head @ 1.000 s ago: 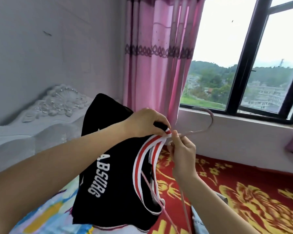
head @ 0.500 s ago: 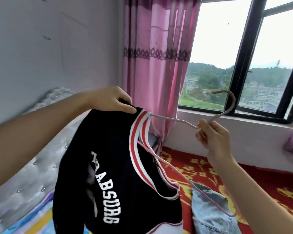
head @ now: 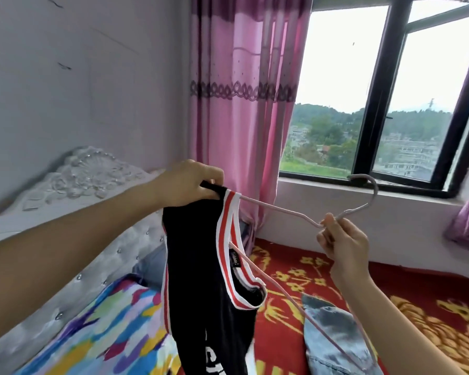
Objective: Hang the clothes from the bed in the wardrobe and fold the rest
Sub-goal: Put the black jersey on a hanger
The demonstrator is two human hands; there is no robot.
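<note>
Head view: the left hand (head: 186,184) pinches the shoulder of a black top (head: 195,266) beside its red-and-white striped collar (head: 229,226). Well apart from it, the right hand (head: 344,243) grips the neck of a pink wire hanger (head: 282,209) just under the hook. One hanger arm runs into the collar. The top hangs in the air over the bed, above a colourful sheet (head: 106,315). A denim garment (head: 333,334) lies on the red floral blanket (head: 309,269).
</note>
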